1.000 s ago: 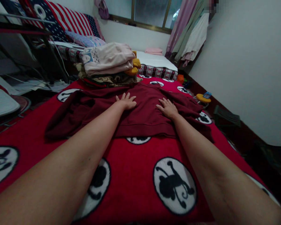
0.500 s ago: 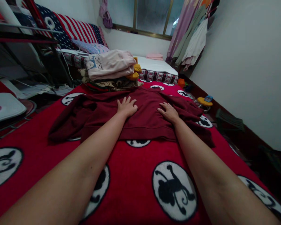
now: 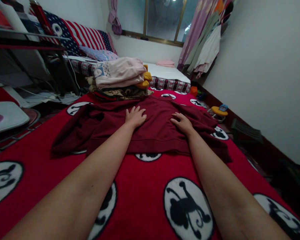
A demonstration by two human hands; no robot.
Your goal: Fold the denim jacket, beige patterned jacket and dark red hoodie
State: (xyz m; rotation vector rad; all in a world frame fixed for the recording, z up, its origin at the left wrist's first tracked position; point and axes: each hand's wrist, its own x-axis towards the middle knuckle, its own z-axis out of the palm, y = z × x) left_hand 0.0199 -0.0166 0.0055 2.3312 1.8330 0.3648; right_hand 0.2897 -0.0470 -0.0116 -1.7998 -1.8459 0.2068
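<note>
Evidently, the red blanket (image 3: 140, 190) bears the maroon sweatshirt (image 3: 156, 125), spread just in front of the clothes pile (image 3: 121, 75); it looks soft, limp and fairly light, so its hem (image 3: 155, 146) should offer a good hold. The left hand (image 3: 135, 117) lies on it, fingers fanned; the right hand (image 3: 183, 123), loosely curved, clutches no visible fabric.
</note>
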